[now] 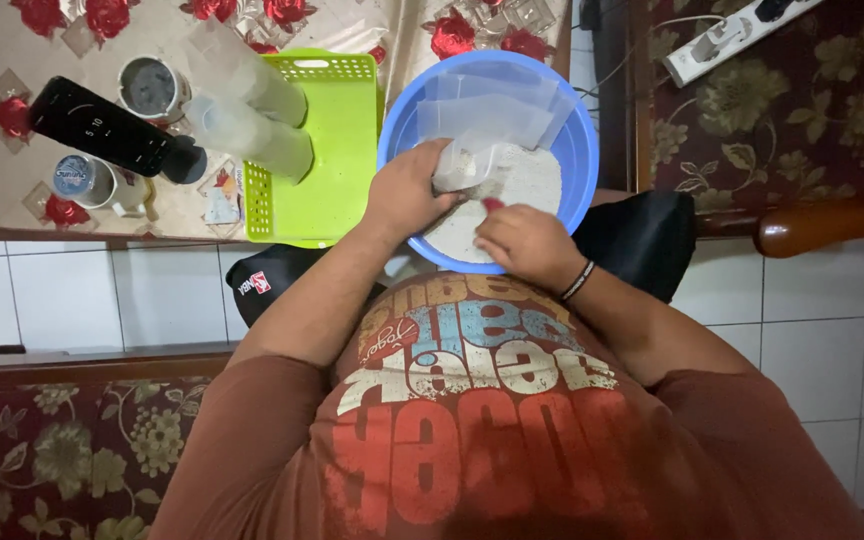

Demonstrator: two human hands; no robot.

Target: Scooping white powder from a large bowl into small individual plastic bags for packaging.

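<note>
I see the green tray (337, 150) sit tight against the blue bowl (574, 150), little room between; free tablecloth only far left by one dark bottle (102, 127) and two cans. Two clear bagged rolls lie on the tray. My left hand (407, 192) curls closed around one small clear bag (467, 165) over the white grain (532, 180) in the bowl. Right hand (524, 242), fingers bent, pinches something red at the bag's mouth.

Even bright light, edges bowed
</note>
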